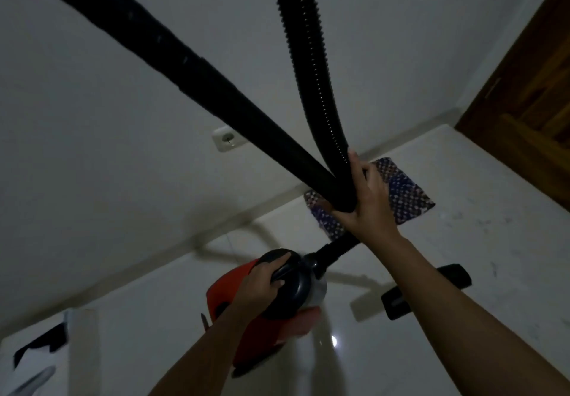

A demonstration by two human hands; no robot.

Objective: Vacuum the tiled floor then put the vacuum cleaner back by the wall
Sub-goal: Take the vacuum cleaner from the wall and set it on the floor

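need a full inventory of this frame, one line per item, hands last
vacuum cleaner: 1, red and black, low centre, near the wall
tube: 1, black, top left down to centre
hose: 1, black, ribbed, top centre down to the vacuum cleaner
floor nozzle: 1, black, right, partly behind the right forearm
mat: 1, blue-purple pattern, on the floor against the wall
socket: 1, white, low on the wall
door: 1, brown wood, right edge
floor: white glossy tiles
wall: white
left hand: grips the vacuum cleaner's black handle
right hand: grips tube and hose together
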